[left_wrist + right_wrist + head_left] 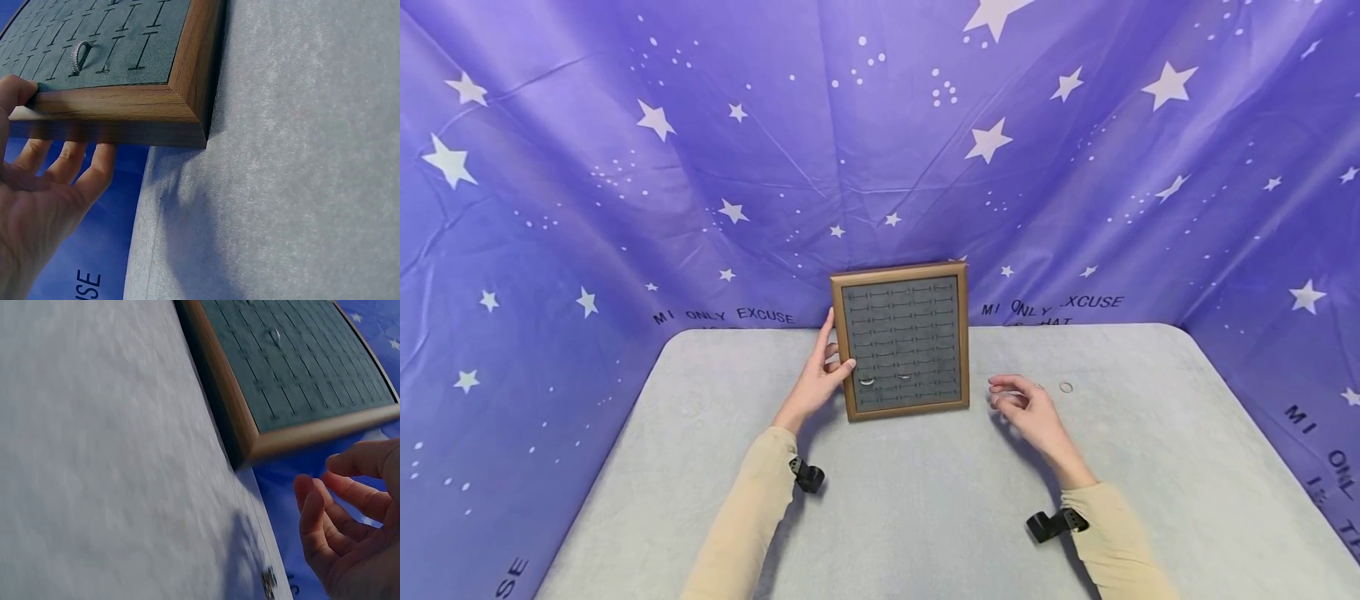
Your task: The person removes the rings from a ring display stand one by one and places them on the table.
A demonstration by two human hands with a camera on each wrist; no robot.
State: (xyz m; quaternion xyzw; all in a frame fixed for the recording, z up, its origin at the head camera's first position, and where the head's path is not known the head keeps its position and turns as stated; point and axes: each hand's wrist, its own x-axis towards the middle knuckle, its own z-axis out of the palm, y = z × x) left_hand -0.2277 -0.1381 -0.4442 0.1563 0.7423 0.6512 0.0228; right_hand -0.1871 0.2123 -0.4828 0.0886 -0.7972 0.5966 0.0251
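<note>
A wood-framed ring tray (964,333) with grey slotted padding stands tilted up at the back of the grey table (925,517). My left hand (818,377) grips its left edge, thumb on the front and fingers behind, as the left wrist view shows on the frame (125,115). Two rings (867,382) sit in the lower slots; one ring (80,56) shows close up. My right hand (1024,406) hovers just right of the tray, fingers loosely curled, holding nothing. The right wrist view shows this hand (350,519) beside the tray corner (294,434).
A loose ring (1066,387) lies on the table right of my right hand, and a small ring (270,581) shows near the table's edge. A purple star-printed cloth (700,167) walls in the back and both sides.
</note>
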